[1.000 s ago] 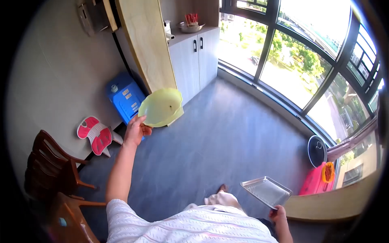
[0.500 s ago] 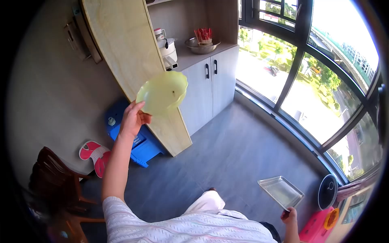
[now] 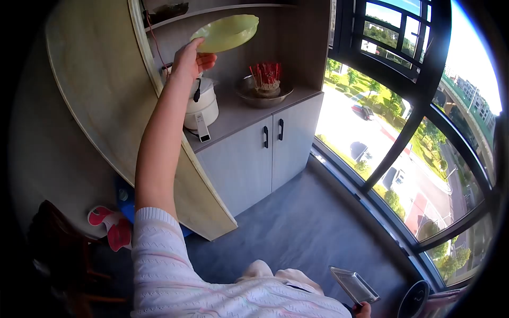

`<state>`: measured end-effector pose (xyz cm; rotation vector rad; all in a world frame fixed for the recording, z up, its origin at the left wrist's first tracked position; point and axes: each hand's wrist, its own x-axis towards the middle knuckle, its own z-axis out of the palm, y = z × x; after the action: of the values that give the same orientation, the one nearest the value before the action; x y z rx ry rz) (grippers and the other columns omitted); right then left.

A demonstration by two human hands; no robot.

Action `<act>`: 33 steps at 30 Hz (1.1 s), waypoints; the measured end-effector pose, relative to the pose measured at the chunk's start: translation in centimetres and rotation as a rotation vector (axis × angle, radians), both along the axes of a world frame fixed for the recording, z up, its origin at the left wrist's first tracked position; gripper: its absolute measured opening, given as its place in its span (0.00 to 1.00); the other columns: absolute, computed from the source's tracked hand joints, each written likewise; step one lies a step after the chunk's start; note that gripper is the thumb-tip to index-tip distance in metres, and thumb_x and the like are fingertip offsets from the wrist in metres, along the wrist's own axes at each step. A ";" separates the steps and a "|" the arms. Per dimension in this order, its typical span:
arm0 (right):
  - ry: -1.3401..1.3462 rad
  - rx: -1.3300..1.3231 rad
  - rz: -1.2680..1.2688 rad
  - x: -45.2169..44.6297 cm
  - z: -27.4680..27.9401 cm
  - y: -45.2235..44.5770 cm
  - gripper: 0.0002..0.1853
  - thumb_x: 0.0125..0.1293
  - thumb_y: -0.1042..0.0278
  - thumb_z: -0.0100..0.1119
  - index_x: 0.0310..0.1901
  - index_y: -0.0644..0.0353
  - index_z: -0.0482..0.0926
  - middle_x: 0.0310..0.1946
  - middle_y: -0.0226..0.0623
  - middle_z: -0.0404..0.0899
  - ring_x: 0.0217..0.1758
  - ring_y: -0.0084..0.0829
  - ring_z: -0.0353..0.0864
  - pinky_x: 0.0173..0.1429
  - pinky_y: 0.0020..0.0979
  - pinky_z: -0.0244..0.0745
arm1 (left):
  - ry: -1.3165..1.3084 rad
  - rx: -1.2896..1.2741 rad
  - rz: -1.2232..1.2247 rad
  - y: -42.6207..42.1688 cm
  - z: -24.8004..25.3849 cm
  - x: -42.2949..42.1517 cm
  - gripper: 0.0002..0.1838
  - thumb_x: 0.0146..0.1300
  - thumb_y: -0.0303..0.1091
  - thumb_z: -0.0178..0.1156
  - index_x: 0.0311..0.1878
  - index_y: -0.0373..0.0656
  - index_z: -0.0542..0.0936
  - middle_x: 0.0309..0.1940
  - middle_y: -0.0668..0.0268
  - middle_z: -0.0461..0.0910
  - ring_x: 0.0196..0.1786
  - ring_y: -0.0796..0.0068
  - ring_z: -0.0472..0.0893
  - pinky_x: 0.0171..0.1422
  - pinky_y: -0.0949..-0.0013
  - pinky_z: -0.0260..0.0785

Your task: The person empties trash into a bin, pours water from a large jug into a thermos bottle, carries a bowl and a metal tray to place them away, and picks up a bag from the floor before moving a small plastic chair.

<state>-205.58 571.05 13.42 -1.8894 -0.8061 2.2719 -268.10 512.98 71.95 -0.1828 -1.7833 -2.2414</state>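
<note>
Guide green bowl (image 3: 227,33), pinched in left fingers (image 3: 207,60), clear of cooker (image 3: 203,110) below; steady metal tray (image 3: 356,285) gripped in right fingers (image 3: 363,308).

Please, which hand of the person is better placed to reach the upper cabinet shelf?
Likely the left hand: it is raised, close to the shelf in this view, holding the yellow-green bowl. The right hand is low, away from the cabinet, holding a metal tray.

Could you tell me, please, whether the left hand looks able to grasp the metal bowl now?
Probably not as things stand: the left hand holds the yellow-green dish. Otherwise the way seems free; nothing visible stands in front of the metal bowl on the counter.
</note>
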 end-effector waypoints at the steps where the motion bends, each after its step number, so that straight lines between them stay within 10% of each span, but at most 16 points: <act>1: 0.000 -0.009 0.006 -1.6 0.5 0.7 0.12 0.62 0.62 0.45 0.23 0.54 0.71 0.13 0.29 0.69 0.15 0.30 0.69 0.17 0.27 0.64 | 0.003 -0.003 0.052 0.2 1.2 -1.5 0.16 0.58 0.40 0.56 0.43 0.39 0.70 0.28 0.54 0.78 0.26 0.65 0.81 0.27 0.66 0.76; 7: 0.128 -0.043 0.166 -12.5 9.9 -1.8 0.15 0.63 0.54 0.47 0.22 0.51 0.71 0.12 0.29 0.68 0.14 0.28 0.66 0.16 0.27 0.61 | 0.178 -0.044 0.248 0.7 7.9 -11.7 0.21 0.60 0.36 0.54 0.52 0.44 0.59 0.33 0.50 0.77 0.25 0.59 0.81 0.23 0.65 0.74; 10: 0.030 0.009 0.061 -15.4 4.7 0.3 0.19 0.59 0.44 0.51 0.22 0.50 0.73 0.11 0.27 0.67 0.14 0.29 0.66 0.18 0.29 0.61 | 0.255 -0.111 0.296 0.6 10.8 -17.1 0.25 0.61 0.36 0.53 0.54 0.39 0.54 0.32 0.49 0.77 0.23 0.59 0.80 0.19 0.66 0.72; 12: -0.011 0.032 -0.010 -19.3 10.1 -3.5 0.09 0.46 0.62 0.46 0.15 0.54 0.68 0.09 0.31 0.64 0.13 0.31 0.64 0.19 0.31 0.60 | 0.276 -0.151 0.250 -1.7 12.6 -23.4 0.18 0.63 0.37 0.50 0.50 0.36 0.63 0.33 0.50 0.77 0.25 0.62 0.81 0.23 0.66 0.75; 17: -0.029 0.017 -0.150 -24.1 10.7 -8.8 0.07 0.50 0.64 0.46 0.22 0.56 0.69 0.13 0.34 0.66 0.15 0.31 0.66 0.21 0.34 0.63 | 0.188 -0.145 0.081 -11.7 18.2 -40.1 0.20 0.65 0.44 0.48 0.50 0.37 0.70 0.37 0.53 0.78 0.35 0.63 0.81 0.32 0.68 0.76; 19: -0.019 0.000 -0.193 -24.9 10.5 -10.6 0.06 0.49 0.65 0.47 0.22 0.57 0.70 0.14 0.35 0.69 0.15 0.32 0.69 0.21 0.34 0.65 | 0.154 -0.004 -0.150 -18.0 21.2 -49.2 0.20 0.65 0.41 0.48 0.57 0.43 0.70 0.43 0.66 0.77 0.41 0.77 0.77 0.36 0.79 0.72; 33: -0.178 0.029 -0.360 -23.8 11.4 -18.7 0.06 0.50 0.66 0.51 0.23 0.59 0.72 0.17 0.37 0.73 0.17 0.32 0.73 0.22 0.37 0.71 | 0.117 -0.399 -0.266 11.5 13.2 -48.5 0.20 0.61 0.40 0.53 0.55 0.42 0.71 0.44 0.63 0.76 0.43 0.72 0.77 0.40 0.73 0.71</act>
<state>-229.40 552.34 24.82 -2.0485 -0.4621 1.8919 -316.63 524.45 85.20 -0.6497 -2.2312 -1.9545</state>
